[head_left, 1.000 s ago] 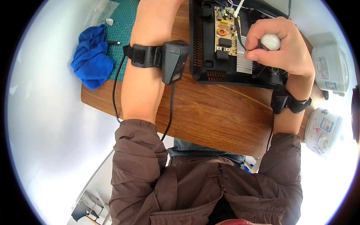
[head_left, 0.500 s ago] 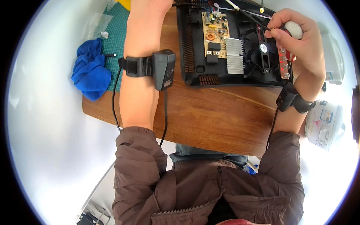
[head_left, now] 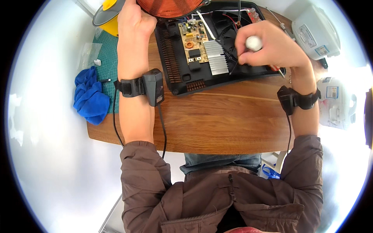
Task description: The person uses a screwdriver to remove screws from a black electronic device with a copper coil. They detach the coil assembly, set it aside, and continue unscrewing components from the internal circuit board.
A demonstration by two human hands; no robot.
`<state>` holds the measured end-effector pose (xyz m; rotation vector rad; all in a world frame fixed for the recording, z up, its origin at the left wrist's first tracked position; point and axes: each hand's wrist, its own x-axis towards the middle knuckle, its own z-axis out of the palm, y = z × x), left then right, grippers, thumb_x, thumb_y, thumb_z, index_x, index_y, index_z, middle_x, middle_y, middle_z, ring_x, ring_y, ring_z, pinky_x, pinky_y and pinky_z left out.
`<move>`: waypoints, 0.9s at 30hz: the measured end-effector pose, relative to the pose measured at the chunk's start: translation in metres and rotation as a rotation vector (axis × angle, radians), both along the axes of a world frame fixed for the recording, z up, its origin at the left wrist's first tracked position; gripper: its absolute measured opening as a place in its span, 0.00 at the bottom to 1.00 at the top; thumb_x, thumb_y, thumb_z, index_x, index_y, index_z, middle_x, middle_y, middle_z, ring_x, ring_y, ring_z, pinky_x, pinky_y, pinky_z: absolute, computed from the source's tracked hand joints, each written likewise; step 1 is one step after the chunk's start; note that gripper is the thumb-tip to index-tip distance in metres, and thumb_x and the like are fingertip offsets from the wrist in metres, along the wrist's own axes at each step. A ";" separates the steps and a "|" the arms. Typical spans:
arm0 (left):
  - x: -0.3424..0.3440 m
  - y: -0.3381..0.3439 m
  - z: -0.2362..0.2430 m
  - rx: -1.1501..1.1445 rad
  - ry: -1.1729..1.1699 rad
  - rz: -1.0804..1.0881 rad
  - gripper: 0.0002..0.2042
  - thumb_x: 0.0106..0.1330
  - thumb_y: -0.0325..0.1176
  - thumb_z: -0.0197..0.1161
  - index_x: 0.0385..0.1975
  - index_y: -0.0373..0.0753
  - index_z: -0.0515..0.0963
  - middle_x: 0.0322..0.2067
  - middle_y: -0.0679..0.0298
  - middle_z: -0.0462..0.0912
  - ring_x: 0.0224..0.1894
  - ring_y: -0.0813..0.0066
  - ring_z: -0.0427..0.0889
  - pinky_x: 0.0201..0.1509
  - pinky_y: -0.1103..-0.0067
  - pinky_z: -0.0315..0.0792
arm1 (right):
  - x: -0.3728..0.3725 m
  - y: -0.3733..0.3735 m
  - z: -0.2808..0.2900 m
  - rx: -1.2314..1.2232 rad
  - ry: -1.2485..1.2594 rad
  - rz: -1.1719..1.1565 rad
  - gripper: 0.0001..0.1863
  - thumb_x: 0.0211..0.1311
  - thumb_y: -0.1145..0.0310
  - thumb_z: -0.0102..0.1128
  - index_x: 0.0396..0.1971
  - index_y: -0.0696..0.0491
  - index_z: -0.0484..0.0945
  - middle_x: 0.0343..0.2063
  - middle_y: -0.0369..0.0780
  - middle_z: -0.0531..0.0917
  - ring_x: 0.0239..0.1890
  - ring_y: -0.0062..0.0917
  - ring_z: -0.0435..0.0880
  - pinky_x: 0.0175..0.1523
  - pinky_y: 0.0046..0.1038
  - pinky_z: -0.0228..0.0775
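Observation:
My left hand [head_left: 134,21] is closed at the edge of a round copper coil [head_left: 171,7] held over the far side of an open black appliance housing [head_left: 194,91]; its fingertips are hidden. In my right hand [head_left: 274,44], the fingers curl round a screwdriver, its white handle end [head_left: 253,43] showing above them and its red part and metal shaft [head_left: 281,73] below. A wire with white and black sleeving [head_left: 210,29] runs to my right fingertips; whether they pinch it is unclear. Inside the housing sit a tan circuit board [head_left: 193,39], a silver heat sink [head_left: 216,58] and a partly covered black fan [head_left: 229,33].
A small red board [head_left: 254,15] lies at the housing's far right corner. Left are a blue cloth [head_left: 91,97], a green cutting mat [head_left: 110,50] and a yellow bucket [head_left: 110,27]. Clear plastic boxes [head_left: 316,33] stand right. Bare wood [head_left: 221,124] shows along the near table edge.
The view has shifted, bringing the copper coil into sight. The small red board now lies farther away within the housing. The right hand has turned, with the screwdriver still in it.

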<state>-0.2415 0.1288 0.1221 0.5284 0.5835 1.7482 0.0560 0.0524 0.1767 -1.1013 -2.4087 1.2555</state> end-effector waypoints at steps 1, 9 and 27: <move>0.008 -0.002 0.003 -0.002 0.004 -0.007 0.19 0.84 0.44 0.45 0.61 0.38 0.75 0.60 0.61 0.81 0.61 0.65 0.80 0.70 0.63 0.73 | 0.004 0.003 -0.012 -0.013 -0.031 0.050 0.05 0.54 0.72 0.70 0.27 0.56 0.83 0.19 0.33 0.82 0.17 0.12 0.75 0.20 0.18 0.65; 0.020 -0.003 -0.003 0.143 0.074 -0.296 0.19 0.84 0.44 0.44 0.59 0.38 0.76 0.57 0.61 0.83 0.59 0.66 0.82 0.68 0.65 0.74 | -0.004 0.001 -0.026 -0.315 -0.090 0.259 0.09 0.55 0.67 0.73 0.27 0.57 0.83 0.22 0.36 0.85 0.23 0.16 0.82 0.27 0.19 0.73; 0.029 -0.006 -0.005 0.224 0.143 -0.465 0.19 0.84 0.44 0.46 0.58 0.36 0.76 0.54 0.60 0.84 0.55 0.67 0.83 0.64 0.69 0.77 | -0.017 0.011 -0.051 -0.598 -0.177 0.240 0.14 0.56 0.62 0.76 0.30 0.57 0.83 0.29 0.38 0.88 0.26 0.17 0.84 0.27 0.18 0.72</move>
